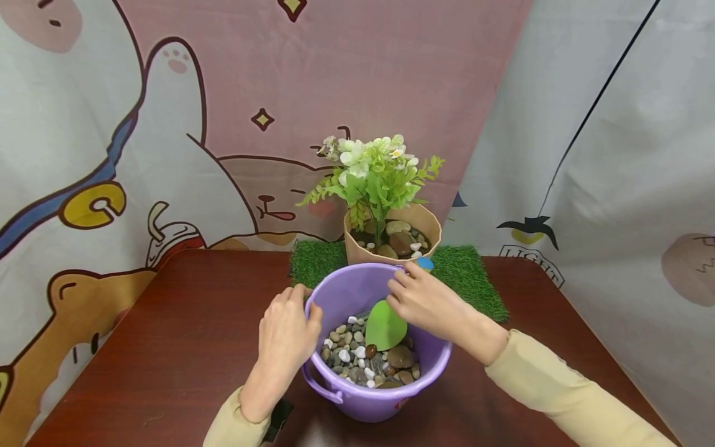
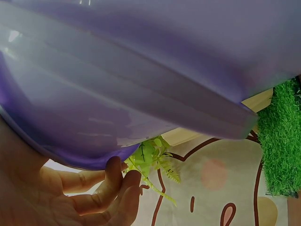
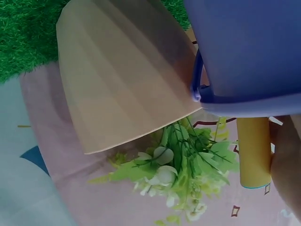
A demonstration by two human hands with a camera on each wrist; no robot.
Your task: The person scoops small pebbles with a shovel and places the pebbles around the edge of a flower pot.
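Note:
A purple bucket (image 1: 365,406) with stones (image 1: 349,354) in its bottom stands on the table, its handle (image 1: 322,386) hanging down in front. My left hand (image 1: 287,326) grips its left rim, the thumb on the bucket's edge. In the left wrist view the curled fingers (image 2: 113,183) lie beside the rim. My right hand (image 1: 427,301) reaches over the far right rim and holds a toy shovel by its yellow handle (image 3: 255,153), which has a blue end (image 1: 425,264). The shovel's green, leaf-shaped blade (image 1: 386,326) is inside the bucket over the stones.
Just behind the bucket, a beige pot (image 1: 357,251) holds stones and a plant with white flowers (image 1: 377,171). It stands on a green grass mat (image 1: 475,279). A printed cloth (image 1: 391,74) hangs behind the brown table (image 1: 167,347).

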